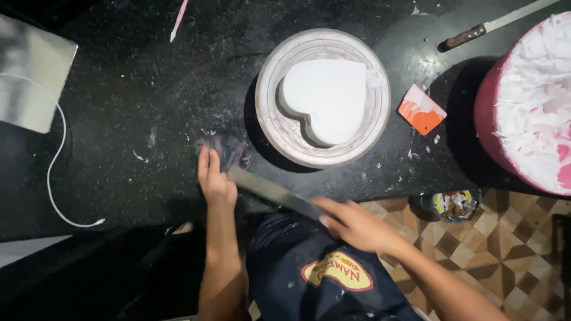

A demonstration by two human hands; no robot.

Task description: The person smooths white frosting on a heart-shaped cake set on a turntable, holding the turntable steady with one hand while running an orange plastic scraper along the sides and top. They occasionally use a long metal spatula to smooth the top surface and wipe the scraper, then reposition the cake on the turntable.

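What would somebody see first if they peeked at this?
Probably the white heart-shaped cake, sitting on a round turntable in the middle of the dark counter. Next, the big pink tub of white cream at the right edge. Nearer, the right hand holds a long blade.

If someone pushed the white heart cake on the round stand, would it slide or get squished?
The heart cake looks coated in smooth white cream, so a push would probably dent or smear it. It sits flat and low on the round stand, so tipping seems unlikely. The stand looks like a turntable, so a sideways push might spin it rather than slide the cake.
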